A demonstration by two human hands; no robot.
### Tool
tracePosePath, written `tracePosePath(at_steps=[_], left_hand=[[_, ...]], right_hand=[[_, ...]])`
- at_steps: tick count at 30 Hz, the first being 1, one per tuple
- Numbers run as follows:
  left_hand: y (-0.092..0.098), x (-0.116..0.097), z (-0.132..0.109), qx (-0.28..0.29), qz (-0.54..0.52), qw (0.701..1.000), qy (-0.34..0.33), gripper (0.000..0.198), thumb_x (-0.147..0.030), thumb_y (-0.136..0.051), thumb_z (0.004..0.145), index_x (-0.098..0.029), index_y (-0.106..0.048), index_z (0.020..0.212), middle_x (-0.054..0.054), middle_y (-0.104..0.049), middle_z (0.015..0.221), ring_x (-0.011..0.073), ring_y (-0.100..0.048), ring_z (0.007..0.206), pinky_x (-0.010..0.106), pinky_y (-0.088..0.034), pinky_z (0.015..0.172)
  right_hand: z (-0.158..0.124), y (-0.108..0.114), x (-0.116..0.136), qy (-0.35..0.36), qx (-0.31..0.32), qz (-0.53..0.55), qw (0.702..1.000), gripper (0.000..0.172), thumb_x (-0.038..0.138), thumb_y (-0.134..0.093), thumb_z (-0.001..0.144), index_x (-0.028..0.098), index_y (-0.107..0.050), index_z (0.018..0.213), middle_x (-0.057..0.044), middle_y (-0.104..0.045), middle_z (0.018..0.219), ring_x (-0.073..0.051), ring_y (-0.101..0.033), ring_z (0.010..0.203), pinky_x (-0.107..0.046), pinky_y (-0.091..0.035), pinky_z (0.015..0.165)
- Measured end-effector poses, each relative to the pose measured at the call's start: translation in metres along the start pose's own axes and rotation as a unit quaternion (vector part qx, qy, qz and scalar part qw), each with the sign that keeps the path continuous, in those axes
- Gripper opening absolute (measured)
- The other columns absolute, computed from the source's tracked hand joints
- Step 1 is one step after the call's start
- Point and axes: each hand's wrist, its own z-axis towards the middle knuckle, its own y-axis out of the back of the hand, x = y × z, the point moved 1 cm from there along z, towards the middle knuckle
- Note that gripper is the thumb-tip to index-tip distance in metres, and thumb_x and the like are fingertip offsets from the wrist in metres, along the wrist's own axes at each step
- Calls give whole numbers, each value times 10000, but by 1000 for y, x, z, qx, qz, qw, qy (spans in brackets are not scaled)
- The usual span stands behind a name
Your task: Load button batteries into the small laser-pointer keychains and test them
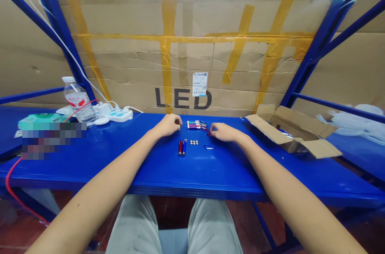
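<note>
My left hand rests on the blue table with its fingers curled in; nothing shows in them. To its right lies a row of small metal flashlights in several colours, with carabiner clips at their right ends. At that end my right hand pinches a red carabiner, partly hidden by the fingers. Nearer to me, a red tube and a blue tube lie side by side. Several button cells sit to the right of the tubes, and a blue carabiner lies below my right hand.
An open cardboard box stands on the right. At the left are a plastic bottle, a white power strip with plugs and a green packet. Behind the table rises a taped cardboard sheet between blue posts.
</note>
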Motion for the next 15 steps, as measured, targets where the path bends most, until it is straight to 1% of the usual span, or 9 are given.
tracePosePath(at_steps=[3,6,8,12,15], left_hand=[[2,3,0,44,54,998,-2,111,-121,-595,652,-162,-679,712,54,-719,786,187,-653,777,286,-471,740],[0,2,1,86,58,995,5,104,-174,-624,659,-161,-697,731,57,-723,814,195,-647,804,285,-461,743],[-1,2,1,104,56,993,11,118,-187,-631,653,-158,-698,747,53,-718,808,189,-641,792,279,-455,734],[-2,3,1,135,61,989,21,140,-194,-618,641,-158,-691,755,43,-709,762,175,-630,732,270,-450,691],[0,4,-1,153,49,987,31,127,-172,-590,624,-157,-677,715,32,-694,685,157,-628,667,251,-449,652]], right_hand=[[-1,0,-1,-10,29,-17,999,109,202,-555,786,177,-653,828,-94,-694,986,-211,-617,850,-266,-414,676],[-2,2,3,-1,10,-20,1000,114,233,-570,792,178,-656,843,-90,-689,981,-204,-609,852,-264,-411,683],[-4,2,5,15,2,-12,1000,122,224,-566,797,180,-660,862,-81,-690,968,-193,-605,844,-259,-411,690],[-5,2,7,57,30,18,998,109,221,-581,786,183,-667,840,-53,-686,863,-164,-592,748,-248,-408,642],[-5,1,8,78,46,36,995,119,169,-578,752,180,-670,826,-31,-665,787,-147,-574,682,-242,-401,609]])
